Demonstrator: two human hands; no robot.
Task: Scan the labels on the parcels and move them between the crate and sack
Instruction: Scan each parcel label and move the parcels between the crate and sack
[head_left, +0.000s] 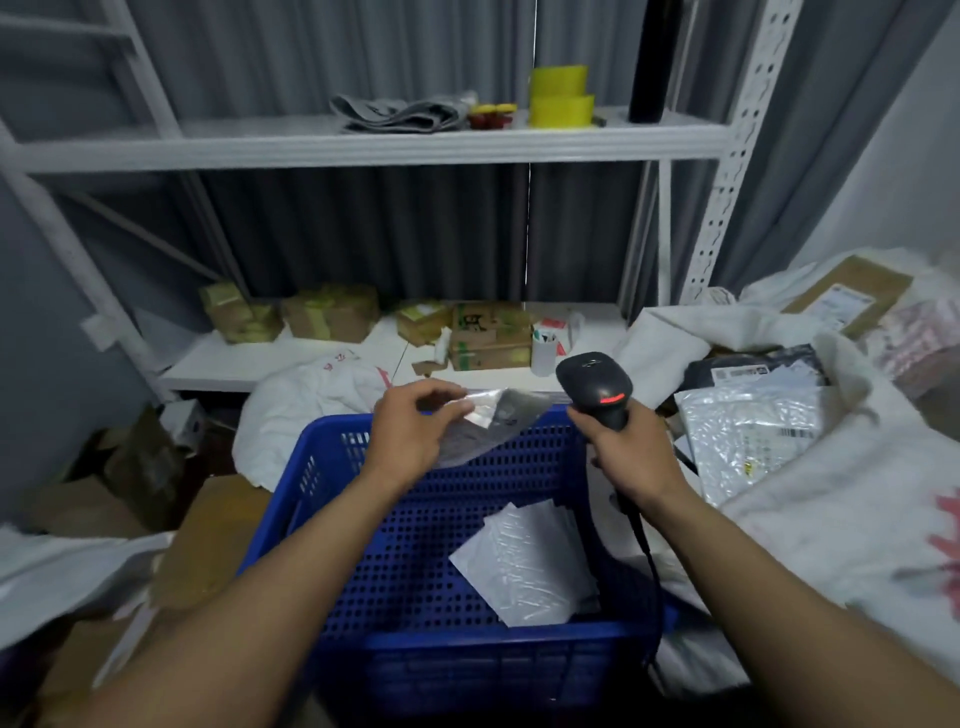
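**Head view: small pouch (498, 422) held beside the scanner (596, 387) over the blue crate (395, 561)**

The left hand (413, 434) holds up a thin plastic parcel. Its fingers (436, 388) are curled over the pouch's left end, with the thumb pinching from below. The pouch is flat and floppy, part clear and shiny, part grey with something dark inside. It is blurred, and no label on it can be read. It hangs above the far rim of the crate, between the two hands, and its right end is just beside the scanner's head.

The right hand (631, 460) is wrapped tight round the black scanner's handle. The scanner stands upright with a red strip lit on its head. Its dark cable runs down past the wrist along the crate's right side.

Inside the perforated crate, towards the near right, lies one white plastic mailer (524, 566), crinkled and tilted.

To the right a white sack (831, 525) lies open. It holds a silvery bubble mailer (748, 436) with a barcode label, a dark mailer (753, 366) farther back, and a brown carton (852, 296) beyond that.

Behind the crate is a white metal shelf (363, 148). Taped cardboard boxes (332, 312) sit on its lower level and yellow tape rolls (561, 98) on its upper one.
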